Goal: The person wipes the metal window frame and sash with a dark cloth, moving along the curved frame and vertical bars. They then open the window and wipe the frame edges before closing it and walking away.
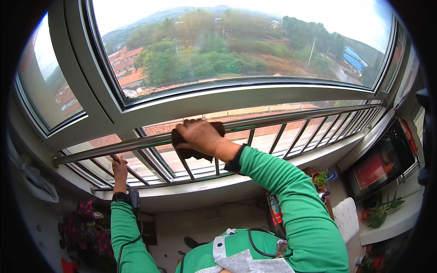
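A dark brown cloth [203,153] is draped over the shiny metal handrail [277,119] of the window railing. Pressing the cloth around the rail, my right hand [201,135] is closed on it, and the cloth's ragged lower edge hangs below. Lower and to the left, my left hand [120,169] is wrapped round one of the thin upright bars [136,174] beneath the rail. Its fingers show only in part behind the bar. Both arms wear green sleeves, with a dark band at each wrist.
Behind the railing is a large window frame [191,105]. Pink-flowered plants [86,227] stand at the lower left. To the right are a potted plant [320,177], a red package [274,208], a white padded seat [347,218] and a dark glossy panel [380,166].
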Demonstrator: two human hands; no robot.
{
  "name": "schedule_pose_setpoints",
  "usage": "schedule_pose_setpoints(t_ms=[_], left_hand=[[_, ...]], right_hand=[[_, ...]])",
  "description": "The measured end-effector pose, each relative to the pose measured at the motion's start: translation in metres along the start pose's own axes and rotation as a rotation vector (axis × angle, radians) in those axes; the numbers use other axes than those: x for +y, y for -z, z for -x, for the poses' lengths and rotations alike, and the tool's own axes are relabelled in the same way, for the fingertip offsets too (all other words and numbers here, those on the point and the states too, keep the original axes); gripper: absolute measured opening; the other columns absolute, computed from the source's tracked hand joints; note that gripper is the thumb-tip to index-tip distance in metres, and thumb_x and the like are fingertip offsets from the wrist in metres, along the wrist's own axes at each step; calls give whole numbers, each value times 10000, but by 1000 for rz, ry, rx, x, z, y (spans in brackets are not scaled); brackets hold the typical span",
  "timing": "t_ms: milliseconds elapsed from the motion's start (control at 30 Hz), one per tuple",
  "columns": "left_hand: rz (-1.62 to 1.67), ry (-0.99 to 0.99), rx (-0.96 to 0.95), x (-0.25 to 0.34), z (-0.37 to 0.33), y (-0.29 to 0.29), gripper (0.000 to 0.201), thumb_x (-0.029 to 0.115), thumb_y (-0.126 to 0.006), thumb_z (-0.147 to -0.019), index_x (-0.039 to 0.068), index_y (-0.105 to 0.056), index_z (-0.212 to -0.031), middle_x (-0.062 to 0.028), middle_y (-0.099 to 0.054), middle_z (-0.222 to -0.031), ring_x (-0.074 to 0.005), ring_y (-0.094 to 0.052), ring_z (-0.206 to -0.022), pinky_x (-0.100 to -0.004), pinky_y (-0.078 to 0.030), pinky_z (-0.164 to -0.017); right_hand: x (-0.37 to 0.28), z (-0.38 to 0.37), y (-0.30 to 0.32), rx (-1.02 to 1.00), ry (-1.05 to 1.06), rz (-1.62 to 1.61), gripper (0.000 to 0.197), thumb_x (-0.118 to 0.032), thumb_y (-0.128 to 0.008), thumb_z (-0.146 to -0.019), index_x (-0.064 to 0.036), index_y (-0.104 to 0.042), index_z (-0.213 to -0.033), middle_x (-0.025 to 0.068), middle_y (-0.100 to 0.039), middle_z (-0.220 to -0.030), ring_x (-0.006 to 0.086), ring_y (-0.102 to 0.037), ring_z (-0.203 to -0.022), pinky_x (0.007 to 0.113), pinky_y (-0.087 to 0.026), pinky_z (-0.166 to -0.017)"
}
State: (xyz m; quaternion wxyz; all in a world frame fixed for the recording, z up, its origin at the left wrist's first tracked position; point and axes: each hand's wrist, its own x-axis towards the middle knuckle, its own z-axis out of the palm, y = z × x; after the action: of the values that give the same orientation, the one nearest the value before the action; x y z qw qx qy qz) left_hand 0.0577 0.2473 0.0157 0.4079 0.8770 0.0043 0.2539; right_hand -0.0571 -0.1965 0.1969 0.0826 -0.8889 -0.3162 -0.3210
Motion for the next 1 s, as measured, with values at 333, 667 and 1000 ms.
schedule_pose_setpoints(t_ms=[333,667,1000], left_hand=[[37,-9,7,2,0,3,305,307,-507,-1070,16,-498,-980,-85,-636,-741,-229,-633,-695,-385,-508,-703],[146,17,18,-18,-6,-4,363,323,-502,-1080,9,-530,-899,-83,-628,-731,-234,-625,-704,-395,-496,-729],[141,56,18,-7,-1,0,255,278,-500,-1085,30,-458,-1132,-67,-595,-749,-197,-612,-695,-364,-502,-718]], right_hand=[[200,233,174,166,-493,378,315,-339,-532,-999,-71,-697,-975,150,-691,-976,359,-630,-953,449,-483,-889],[99,127,68,267,-296,245,330,-448,-649,-926,-129,-681,-846,85,-675,-819,281,-649,-775,415,-495,-763],[-53,-35,-39,271,-35,-62,520,-316,-844,-662,-34,-606,-1028,133,-640,-915,305,-635,-894,403,-498,-825]])
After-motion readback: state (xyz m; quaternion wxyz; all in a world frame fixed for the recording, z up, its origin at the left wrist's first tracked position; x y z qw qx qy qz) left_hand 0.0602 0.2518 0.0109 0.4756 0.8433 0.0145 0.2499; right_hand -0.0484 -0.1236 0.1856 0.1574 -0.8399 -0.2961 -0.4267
